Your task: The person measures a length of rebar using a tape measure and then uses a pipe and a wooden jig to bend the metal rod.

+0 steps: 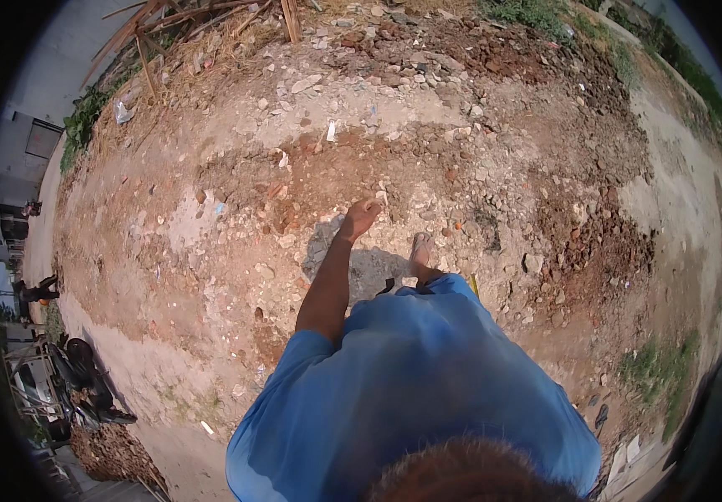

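Observation:
My left hand (pixel 361 219) reaches out low over rough ground, its fingers curled together. At its fingertips is a small pale piece (pixel 381 197), perhaps a stone; whether it is gripped or lies just beyond them, I cannot tell. Loose stones and reddish soil surround the hand, and a dark shadow falls on the ground below it. A foot (pixel 422 249) of mine shows to the right of the hand. My right hand is out of sight, hidden by my blue shirt (pixel 428 360) or outside the picture.
Broken rubble (pixel 436 63) and dark red soil (pixel 595 259) spread ahead and to the right. Wooden poles (pixel 168 29) lean at the far left, near a clear plastic bag (pixel 123 111). At the left edge are a motorbike (pixel 85 381) and another person (pixel 36 291).

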`<action>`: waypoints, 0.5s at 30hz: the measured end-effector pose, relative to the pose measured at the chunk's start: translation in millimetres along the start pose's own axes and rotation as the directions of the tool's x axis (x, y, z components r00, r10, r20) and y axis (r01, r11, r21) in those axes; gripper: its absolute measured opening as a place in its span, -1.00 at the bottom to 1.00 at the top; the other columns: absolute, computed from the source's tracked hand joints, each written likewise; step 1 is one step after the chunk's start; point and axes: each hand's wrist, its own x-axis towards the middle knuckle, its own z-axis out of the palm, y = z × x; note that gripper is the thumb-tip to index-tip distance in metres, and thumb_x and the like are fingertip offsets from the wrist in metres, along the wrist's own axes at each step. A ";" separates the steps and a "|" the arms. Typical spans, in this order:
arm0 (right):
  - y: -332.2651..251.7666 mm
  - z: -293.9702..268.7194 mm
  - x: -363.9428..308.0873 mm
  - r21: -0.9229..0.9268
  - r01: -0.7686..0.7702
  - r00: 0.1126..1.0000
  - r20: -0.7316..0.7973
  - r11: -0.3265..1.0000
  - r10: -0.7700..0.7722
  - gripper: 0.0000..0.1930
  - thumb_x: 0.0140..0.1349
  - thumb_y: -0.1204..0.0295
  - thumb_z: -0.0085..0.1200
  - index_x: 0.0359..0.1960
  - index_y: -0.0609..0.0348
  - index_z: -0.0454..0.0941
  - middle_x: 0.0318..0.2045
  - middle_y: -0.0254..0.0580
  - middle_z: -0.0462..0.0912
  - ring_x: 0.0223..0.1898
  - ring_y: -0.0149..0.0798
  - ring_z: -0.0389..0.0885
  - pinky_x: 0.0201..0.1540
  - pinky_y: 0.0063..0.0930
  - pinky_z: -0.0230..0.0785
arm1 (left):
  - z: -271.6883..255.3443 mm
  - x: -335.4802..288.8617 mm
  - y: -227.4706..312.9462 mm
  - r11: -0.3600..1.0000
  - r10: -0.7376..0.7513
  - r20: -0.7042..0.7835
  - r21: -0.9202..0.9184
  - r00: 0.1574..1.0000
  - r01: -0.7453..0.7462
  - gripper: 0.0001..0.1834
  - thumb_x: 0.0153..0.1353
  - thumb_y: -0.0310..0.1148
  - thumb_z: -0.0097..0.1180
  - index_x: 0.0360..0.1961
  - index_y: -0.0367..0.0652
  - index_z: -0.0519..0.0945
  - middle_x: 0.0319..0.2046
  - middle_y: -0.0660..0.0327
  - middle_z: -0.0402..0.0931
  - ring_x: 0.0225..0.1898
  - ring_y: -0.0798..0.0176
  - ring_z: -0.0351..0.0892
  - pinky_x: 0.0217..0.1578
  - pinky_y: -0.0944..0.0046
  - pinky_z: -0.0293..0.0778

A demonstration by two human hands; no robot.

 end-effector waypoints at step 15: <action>-490.3 -448.0 487.1 0.249 0.589 0.807 -0.135 0.769 -0.575 -0.59 0.29 0.11 -0.04 -0.46 0.23 0.58 -0.62 -0.32 0.55 -0.58 -0.40 0.43 -0.49 -0.39 0.32 | -163.3 129.2 -75.4 0.586 -0.791 -0.130 -0.443 0.597 0.679 -0.70 0.27 -0.14 0.10 -0.16 -0.16 0.54 -0.42 0.21 0.54 -0.49 0.28 0.55 -0.56 0.27 0.37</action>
